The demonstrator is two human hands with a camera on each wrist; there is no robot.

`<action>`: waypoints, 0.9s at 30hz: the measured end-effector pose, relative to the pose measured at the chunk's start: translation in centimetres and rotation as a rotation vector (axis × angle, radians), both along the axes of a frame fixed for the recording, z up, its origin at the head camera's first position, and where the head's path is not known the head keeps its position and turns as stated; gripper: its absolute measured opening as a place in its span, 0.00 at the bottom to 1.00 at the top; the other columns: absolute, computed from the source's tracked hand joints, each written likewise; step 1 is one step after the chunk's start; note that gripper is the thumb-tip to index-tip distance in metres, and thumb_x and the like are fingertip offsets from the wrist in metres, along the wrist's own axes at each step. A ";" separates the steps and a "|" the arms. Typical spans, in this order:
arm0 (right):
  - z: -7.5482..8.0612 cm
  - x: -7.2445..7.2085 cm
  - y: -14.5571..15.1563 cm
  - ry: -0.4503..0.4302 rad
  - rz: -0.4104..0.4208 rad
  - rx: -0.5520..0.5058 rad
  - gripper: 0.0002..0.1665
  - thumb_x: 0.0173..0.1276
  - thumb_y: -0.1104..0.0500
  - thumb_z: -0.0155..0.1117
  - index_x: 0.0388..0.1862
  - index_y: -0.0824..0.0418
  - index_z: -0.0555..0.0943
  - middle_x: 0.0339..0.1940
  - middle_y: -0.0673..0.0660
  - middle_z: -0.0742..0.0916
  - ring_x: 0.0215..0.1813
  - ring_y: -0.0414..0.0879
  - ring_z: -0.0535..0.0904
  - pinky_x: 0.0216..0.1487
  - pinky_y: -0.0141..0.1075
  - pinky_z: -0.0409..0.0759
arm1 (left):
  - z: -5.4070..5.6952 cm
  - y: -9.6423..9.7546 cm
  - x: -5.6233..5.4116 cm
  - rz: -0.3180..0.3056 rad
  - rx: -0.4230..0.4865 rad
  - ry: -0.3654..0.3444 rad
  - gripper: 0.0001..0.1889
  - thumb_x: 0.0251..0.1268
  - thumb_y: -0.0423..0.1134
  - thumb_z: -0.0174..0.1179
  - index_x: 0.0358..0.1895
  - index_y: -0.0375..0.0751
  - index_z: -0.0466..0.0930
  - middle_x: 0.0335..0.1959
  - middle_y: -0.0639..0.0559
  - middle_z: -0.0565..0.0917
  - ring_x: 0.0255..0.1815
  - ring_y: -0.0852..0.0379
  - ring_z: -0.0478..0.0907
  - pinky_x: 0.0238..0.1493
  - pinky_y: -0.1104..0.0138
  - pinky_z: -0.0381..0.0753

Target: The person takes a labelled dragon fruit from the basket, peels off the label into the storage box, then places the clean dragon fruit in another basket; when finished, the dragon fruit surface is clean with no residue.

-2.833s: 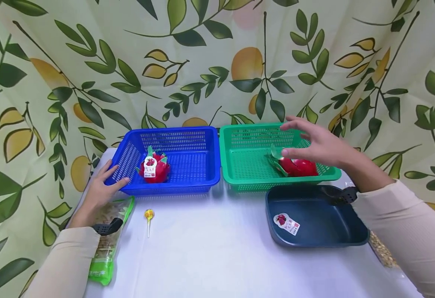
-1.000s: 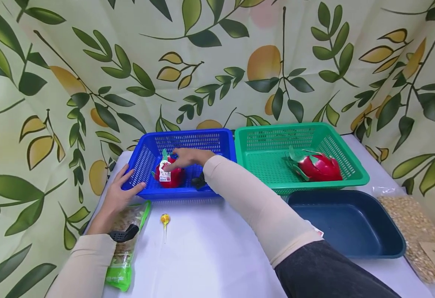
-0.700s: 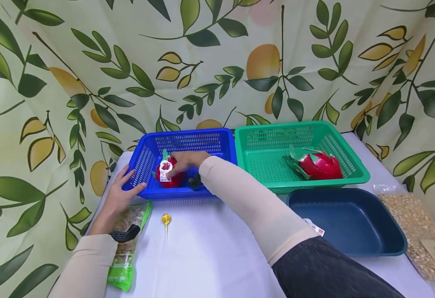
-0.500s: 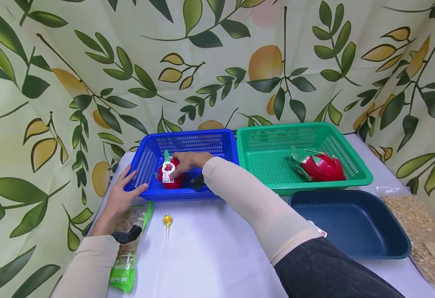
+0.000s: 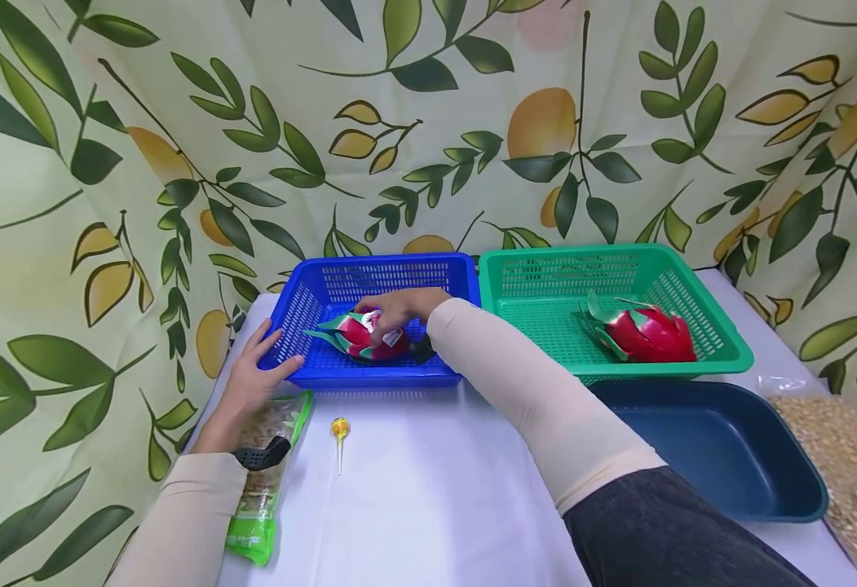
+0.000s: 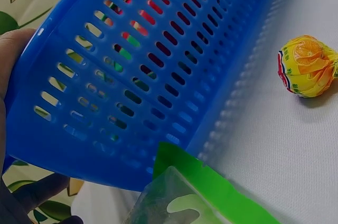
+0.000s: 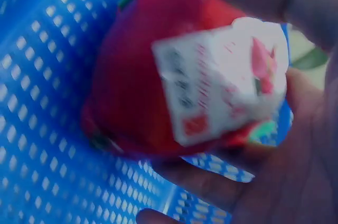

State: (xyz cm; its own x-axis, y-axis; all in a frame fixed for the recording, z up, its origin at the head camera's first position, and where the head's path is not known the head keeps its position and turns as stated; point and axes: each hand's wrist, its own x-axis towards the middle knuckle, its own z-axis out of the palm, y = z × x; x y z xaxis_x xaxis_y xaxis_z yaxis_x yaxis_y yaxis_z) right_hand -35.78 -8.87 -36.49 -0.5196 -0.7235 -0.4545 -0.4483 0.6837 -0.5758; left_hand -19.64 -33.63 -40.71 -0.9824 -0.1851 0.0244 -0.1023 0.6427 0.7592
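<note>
Inside the blue basket (image 5: 384,379), my right hand (image 5: 406,308) grips a red dragon fruit (image 5: 358,337) with a white label. The fruit lies with its green leafy tips pointing left. The right wrist view, blurred, has the fruit (image 7: 132,76) between thumb and fingers, its label (image 7: 206,84) facing the camera. My left hand (image 5: 250,381) rests at the blue basket's front left corner, fingers spread and fairly straight against its outside. In the left wrist view, that hand is mostly cut off beside the basket's slotted wall (image 6: 142,97).
A green basket (image 5: 531,359) holding another dragon fruit (image 5: 651,336) stands at right. In front of it is a dark blue tub (image 5: 729,448), beside a bag of grains (image 5: 839,456). A lollipop (image 5: 340,430) and a green-edged packet (image 5: 258,505) lie at front left.
My right hand has gone from over the green basket into the blue one and taken hold of the dragon fruit there. The fruit has turned, its leaves swinging from upward to left.
</note>
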 end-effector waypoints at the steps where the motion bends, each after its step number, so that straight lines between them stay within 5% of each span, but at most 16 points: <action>1: -0.1 0.2 0.0 -0.015 -0.008 -0.003 0.45 0.55 0.45 0.74 0.69 0.37 0.62 0.64 0.55 0.69 0.61 0.54 0.66 0.53 0.47 0.77 | 0.0 0.0 0.0 -0.002 0.000 0.002 0.43 0.64 0.50 0.63 0.76 0.38 0.52 0.78 0.47 0.42 0.75 0.34 0.40 0.65 0.37 0.51; 7: -0.1 0.9 0.0 0.004 -0.056 0.004 0.46 0.49 0.43 0.79 0.64 0.37 0.64 0.60 0.54 0.70 0.57 0.54 0.69 0.40 0.48 0.82 | -0.2 -0.1 -0.2 -0.008 0.000 0.019 0.44 0.62 0.55 0.63 0.75 0.38 0.53 0.78 0.47 0.42 0.75 0.34 0.40 0.65 0.37 0.51; 15: 0.4 1.2 -0.7 0.217 0.088 0.089 0.53 0.50 0.40 0.77 0.73 0.46 0.62 0.61 0.54 0.71 0.63 0.51 0.66 0.54 0.46 0.77 | -0.1 -0.4 -0.1 -0.005 0.000 0.023 0.43 0.64 0.51 0.63 0.75 0.37 0.53 0.78 0.46 0.42 0.75 0.35 0.39 0.65 0.37 0.49; 19: 0.4 1.3 -0.6 0.207 0.072 0.163 0.56 0.49 0.38 0.77 0.74 0.40 0.58 0.68 0.58 0.65 0.66 0.56 0.63 0.55 0.51 0.76 | -0.1 -0.4 -0.1 -0.011 0.001 0.016 0.43 0.64 0.51 0.63 0.75 0.36 0.53 0.78 0.46 0.42 0.75 0.35 0.39 0.65 0.37 0.50; 27: 0.0 1.0 0.7 0.126 0.040 0.113 0.55 0.53 0.58 0.77 0.74 0.34 0.58 0.62 0.55 0.69 0.57 0.52 0.67 0.35 0.40 0.82 | -0.4 -0.2 -0.2 -0.023 -0.013 0.039 0.44 0.63 0.54 0.63 0.75 0.36 0.54 0.78 0.47 0.43 0.75 0.36 0.39 0.66 0.37 0.47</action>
State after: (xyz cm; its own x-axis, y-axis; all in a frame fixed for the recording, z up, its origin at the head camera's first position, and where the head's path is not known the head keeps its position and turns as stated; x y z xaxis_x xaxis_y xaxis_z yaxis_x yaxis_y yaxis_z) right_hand -34.79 -8.21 -36.46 -0.5494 -0.6927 -0.4672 -0.5406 0.7210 -0.4335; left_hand -19.82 -33.85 -41.11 -0.9847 -0.1620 0.0649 -0.0580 0.6547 0.7537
